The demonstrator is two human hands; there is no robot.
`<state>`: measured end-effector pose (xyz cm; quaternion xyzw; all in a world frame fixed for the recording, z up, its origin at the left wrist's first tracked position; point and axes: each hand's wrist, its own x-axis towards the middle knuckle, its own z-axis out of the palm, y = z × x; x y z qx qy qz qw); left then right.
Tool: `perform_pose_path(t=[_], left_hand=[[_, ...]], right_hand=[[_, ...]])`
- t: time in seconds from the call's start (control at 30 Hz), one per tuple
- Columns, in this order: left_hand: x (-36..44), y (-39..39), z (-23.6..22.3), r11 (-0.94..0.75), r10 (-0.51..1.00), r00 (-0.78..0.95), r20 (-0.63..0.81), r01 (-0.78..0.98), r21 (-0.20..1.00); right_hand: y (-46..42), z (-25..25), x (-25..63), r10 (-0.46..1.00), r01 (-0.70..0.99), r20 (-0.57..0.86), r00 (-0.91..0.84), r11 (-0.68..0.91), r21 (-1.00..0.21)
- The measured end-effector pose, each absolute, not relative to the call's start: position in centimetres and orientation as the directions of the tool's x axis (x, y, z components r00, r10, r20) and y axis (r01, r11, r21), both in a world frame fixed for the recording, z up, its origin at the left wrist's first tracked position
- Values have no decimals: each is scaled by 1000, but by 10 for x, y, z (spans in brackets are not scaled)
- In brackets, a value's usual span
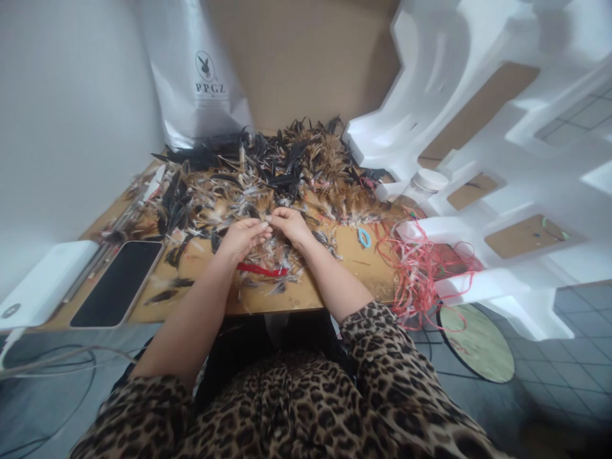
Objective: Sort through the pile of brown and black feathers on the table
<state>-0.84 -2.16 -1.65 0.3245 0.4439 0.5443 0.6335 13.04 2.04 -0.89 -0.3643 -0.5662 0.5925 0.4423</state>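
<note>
My left hand and my right hand meet over the near part of a feather pile, fingertips pinched close together. A small brown feather seems to rise from between them, though its lower end is hidden by the fingers. Loose brown, black and pale feathers spread over the wooden table around both hands. Just below the hands lies a red strip among pale feather bits.
At left are a black-screened phone and a white power bank with a cable. A silvery bag stands behind the feathers. To the right are a blue ring, tangled pink string, a lidded jar and large white foam.
</note>
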Motion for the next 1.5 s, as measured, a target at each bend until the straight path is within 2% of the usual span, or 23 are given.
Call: perform_pose_path(t=[0.23, 0.37, 0.5, 0.67, 0.77, 0.9, 1.03, 1.13, 1.23, 1.5], left_hand=[[-11, -23, -12, 175, 982, 3, -191, -408, 896], [-16, -20, -8, 100, 976, -124, -180, -477, 873], [-19, -18, -8, 65, 967, -182, -181, -507, 859], [-21, -16, -11, 44, 966, -195, -169, -522, 852], [-23, -15, -13, 44, 971, -172, -166, -554, 831], [-25, -13, -14, 101, 973, -101, -208, -625, 774], [-24, -13, -15, 134, 973, -60, -224, -642, 755], [-22, -14, -15, 112, 978, -66, -197, -629, 769], [-20, -14, -16, 98, 981, -72, -178, -610, 786], [-15, -16, -18, 65, 991, -58, -122, -585, 808]], right_hand=[[22, -2, 133, 947, -129, 47, -318, 6, -992], [34, 3, 148, 985, -70, 100, -139, 90, -993], [47, -1, 163, 977, 102, 199, -71, 206, -973], [54, -15, 167, 935, 386, 320, -156, 356, -851], [51, -18, 163, 909, 464, 360, -211, 417, -781], [38, -10, 152, 868, 418, 418, -269, 496, -761], [19, -4, 135, 802, 276, 437, -408, 564, -778], [11, -6, 122, 789, 197, 326, -521, 482, -854], [10, -12, 115, 811, 171, 255, -526, 394, -903], [7, -7, 115, 833, 129, 221, -507, 327, -936]])
